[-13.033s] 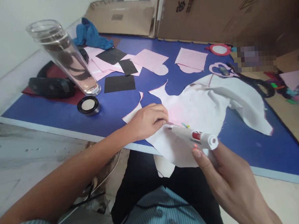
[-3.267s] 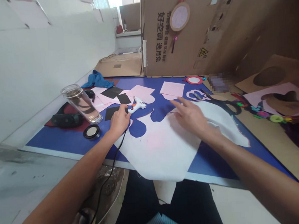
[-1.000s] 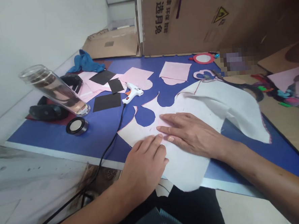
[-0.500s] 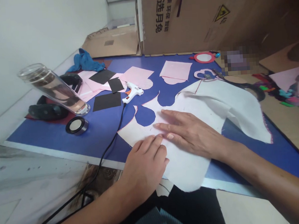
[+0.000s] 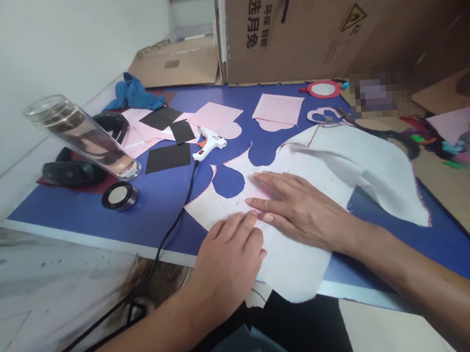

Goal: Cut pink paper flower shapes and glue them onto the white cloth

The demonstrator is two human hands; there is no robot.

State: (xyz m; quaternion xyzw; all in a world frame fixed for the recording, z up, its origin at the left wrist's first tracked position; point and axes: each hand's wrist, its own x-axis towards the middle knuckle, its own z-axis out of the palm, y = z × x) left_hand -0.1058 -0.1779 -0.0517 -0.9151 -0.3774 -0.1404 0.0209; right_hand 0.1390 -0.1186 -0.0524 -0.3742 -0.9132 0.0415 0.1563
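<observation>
A cut piece of white cloth (image 5: 292, 263) with pink-stitched edges and rounded cut-outs lies over the front of the blue table. My right hand (image 5: 301, 209) rests flat on it, fingers stretched out and slightly apart. Close beside those fingertips, my left hand (image 5: 232, 258) is closed at the cloth's left edge, its fingers curled together over the fabric. Its thumb is mostly hidden. Behind the cut-outs sits a white glue gun (image 5: 210, 144) with an orange trigger, its black cord running down past my left hand and off the table.
On the left a glass bottle of liquid (image 5: 93, 142) leans against a dark object, its black lid (image 5: 119, 196) nearby. Pink sheets (image 5: 215, 116) and black squares (image 5: 168, 159) lie behind. A cardboard box (image 5: 298, 39) stands at the back; scissors (image 5: 346, 117) lie right of centre.
My right hand's middle fingers have slid very slightly to the right on the cloth. The left hand stays in place. The view has shifted a little.
</observation>
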